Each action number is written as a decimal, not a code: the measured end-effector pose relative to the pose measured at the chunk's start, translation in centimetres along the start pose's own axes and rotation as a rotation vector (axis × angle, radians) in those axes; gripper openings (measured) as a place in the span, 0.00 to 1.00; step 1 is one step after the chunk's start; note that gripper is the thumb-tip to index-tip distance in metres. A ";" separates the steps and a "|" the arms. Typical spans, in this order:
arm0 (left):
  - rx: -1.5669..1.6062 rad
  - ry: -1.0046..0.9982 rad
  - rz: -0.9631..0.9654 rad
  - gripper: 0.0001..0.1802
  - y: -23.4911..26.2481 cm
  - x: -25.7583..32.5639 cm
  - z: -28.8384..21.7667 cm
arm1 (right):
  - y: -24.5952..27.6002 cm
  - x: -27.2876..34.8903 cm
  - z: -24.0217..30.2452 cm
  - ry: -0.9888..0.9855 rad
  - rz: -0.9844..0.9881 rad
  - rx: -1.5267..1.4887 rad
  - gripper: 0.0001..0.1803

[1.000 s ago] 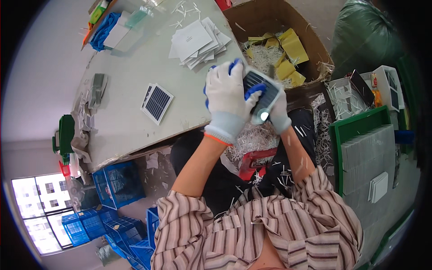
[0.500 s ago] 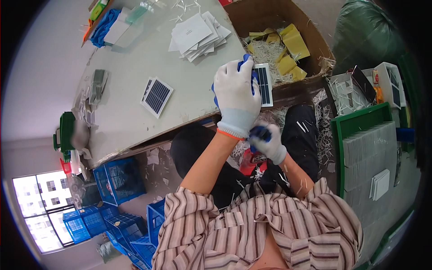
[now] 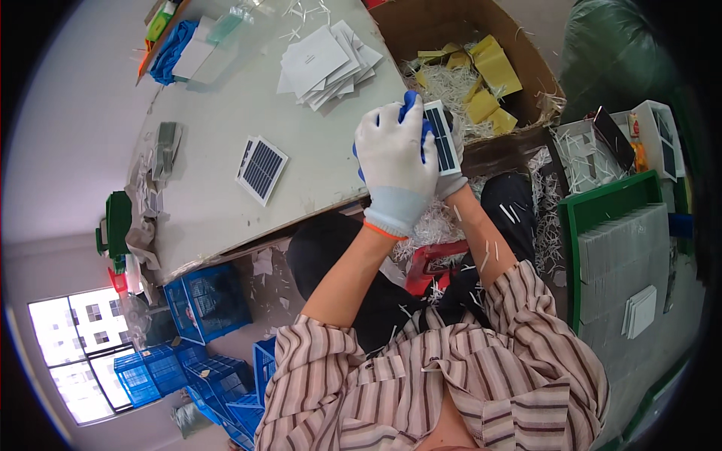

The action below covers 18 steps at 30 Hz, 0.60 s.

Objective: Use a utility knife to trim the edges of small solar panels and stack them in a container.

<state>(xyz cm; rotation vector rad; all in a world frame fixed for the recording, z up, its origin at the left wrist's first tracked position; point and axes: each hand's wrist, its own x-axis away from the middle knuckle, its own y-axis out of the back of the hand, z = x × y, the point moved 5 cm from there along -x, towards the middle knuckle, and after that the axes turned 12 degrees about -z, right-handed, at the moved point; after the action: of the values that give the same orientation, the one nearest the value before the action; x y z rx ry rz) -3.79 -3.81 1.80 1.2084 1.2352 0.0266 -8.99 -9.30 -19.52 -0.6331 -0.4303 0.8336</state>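
Note:
My left hand (image 3: 395, 154), in a white glove with blue fingertips, is closed on a small solar panel (image 3: 442, 139) with white edges. The panel is held tilted at the table's right edge, beside the cardboard box. My right hand (image 3: 451, 184), gloved too, is behind and under that panel. Only its cuff and a little of the glove show, so its fingers and anything in them are hidden. On the table to the left lie a few overlapping solar panels (image 3: 263, 171), dark cells up. Farther off is a loose pile of white flat pieces (image 3: 320, 64).
An open cardboard box (image 3: 538, 90) with white strips and yellow pieces stands far right of the table (image 3: 203, 188). At right, a green crate (image 3: 568, 248) borders rows of stacked panels. A red plastic object (image 3: 429, 263) is by my legs. Blue crates (image 3: 207, 301) stand lower left.
My right hand, low near my lap with something dark, has risen behind the panel. The panel has tilted in my left hand, which stays nearly in place.

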 end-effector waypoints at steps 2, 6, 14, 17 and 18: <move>-0.018 0.021 0.003 0.22 0.4 0.1 0.9 | -1.0 1.8 4.5 0.410 0.052 0.379 0.30; 0.058 0.010 0.019 0.22 -0.4 0.3 0.6 | 0.9 1.5 0.0 -0.130 -0.042 -0.368 0.30; 0.111 -0.022 0.041 0.23 0.5 0.1 1.3 | -1.1 2.5 3.6 0.236 -0.033 0.113 0.21; 0.190 -0.044 0.058 0.23 -0.2 0.1 0.9 | 0.1 2.0 4.7 0.081 0.034 0.385 0.11; 0.257 -0.086 0.096 0.24 -0.7 0.0 0.1 | 2.3 1.1 0.7 0.104 -0.002 0.204 0.09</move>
<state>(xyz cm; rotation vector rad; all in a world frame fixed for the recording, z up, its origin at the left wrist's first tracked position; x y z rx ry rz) -4.11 -4.14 1.28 1.4760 1.1282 -0.1153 -9.99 -7.00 -20.42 -0.4843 -0.2480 0.8269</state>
